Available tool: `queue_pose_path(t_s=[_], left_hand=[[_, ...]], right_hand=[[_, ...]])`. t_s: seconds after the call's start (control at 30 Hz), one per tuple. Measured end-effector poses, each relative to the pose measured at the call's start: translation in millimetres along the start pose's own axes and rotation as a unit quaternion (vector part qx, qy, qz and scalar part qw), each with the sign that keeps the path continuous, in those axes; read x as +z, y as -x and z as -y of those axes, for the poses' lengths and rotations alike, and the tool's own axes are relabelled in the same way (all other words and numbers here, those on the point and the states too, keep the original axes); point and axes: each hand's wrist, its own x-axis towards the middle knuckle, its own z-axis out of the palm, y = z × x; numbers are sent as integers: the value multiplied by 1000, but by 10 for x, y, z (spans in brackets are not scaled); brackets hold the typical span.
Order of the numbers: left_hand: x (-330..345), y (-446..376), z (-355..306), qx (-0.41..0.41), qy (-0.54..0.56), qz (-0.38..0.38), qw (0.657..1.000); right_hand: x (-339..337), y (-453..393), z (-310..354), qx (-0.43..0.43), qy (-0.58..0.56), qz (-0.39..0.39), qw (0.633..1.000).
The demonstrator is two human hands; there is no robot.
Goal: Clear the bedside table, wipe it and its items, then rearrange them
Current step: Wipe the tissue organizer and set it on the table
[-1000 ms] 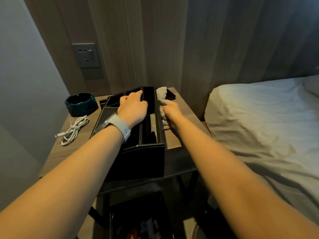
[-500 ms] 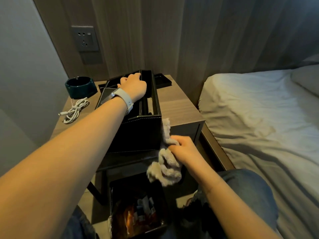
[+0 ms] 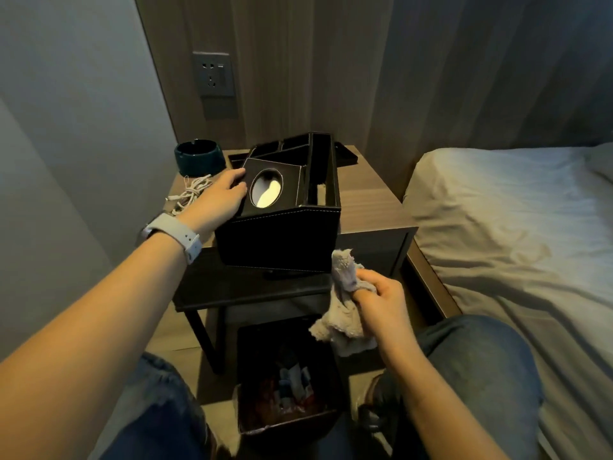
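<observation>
One black organizer (image 3: 282,224) long axis toward wall, cloth (image 3: 345,303) hanging

Cloth (image 3: 345,303) in right hand (image 3: 381,300)

The organiser box (image 3: 285,207) sits on the bedside table (image 3: 371,207), overhanging its front edge. Left of it lie the cable (image 3: 190,190) and, behind that, the ashtray (image 3: 199,157). The bin (image 3: 285,376) stands below the table, the bed (image 3: 517,227) to its right.
</observation>
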Motion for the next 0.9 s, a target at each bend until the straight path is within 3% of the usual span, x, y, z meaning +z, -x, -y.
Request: queue_pose_path(t_s=[0.17, 0.33, 0.43, 0.6, 0.77, 0.9], left_hand=[[160, 90, -29, -33, 137, -38, 989], [526, 386, -234, -61, 317, -59, 944], [587, 505, -323, -68, 401, -18, 913], [353, 845, -199, 9, 366, -5, 931], [229, 906, -169, 25, 411, 29, 911], [153, 802, -171, 28, 446, -27, 894]], right_hand=[[-197, 136, 482, -112, -30, -32, 993], [-95, 60, 940, -178, 11, -19, 984], [40, -83, 1112, -163, 23, -20, 986], [211, -357, 1361, -79, -74, 53, 993], [789, -607, 1513, -42, -56, 71, 995], [1284, -764, 1638, 11, 12, 119, 993]])
